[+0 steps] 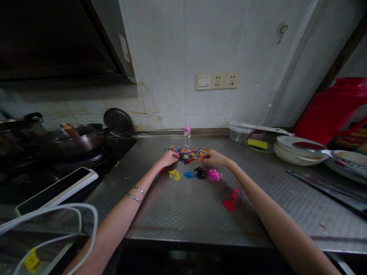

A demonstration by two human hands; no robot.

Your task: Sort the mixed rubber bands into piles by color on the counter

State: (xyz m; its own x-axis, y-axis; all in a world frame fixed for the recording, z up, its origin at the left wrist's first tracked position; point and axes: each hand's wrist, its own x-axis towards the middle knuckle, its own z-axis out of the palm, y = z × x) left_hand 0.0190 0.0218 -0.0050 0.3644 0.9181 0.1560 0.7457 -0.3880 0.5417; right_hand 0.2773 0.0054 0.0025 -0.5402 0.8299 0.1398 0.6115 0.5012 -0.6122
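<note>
While the multicoloured heap of bands (189, 155) remains mixed, single-colour clusters (215, 175) lie sorted before it. Left hand (169, 157), right hand (213, 157): grip unclear.

surface (172, 214): dimpled metal | back: bottle (187, 134), tub (240, 133) | centre: mixed bands (189, 156) | nearer row: yellow bands (175, 175), blue bands (189, 174), black bands (200, 173), pink bands (215, 175) | right: red patch (229, 203), bowls (298, 156)

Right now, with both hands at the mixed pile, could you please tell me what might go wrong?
The blue bunch and black bunch lie side by side, so stray pieces could mix. The clear bottle stands right behind the mixed pile; a push might topple it. The right hand is close to the pink bunch and could brush it.
</note>
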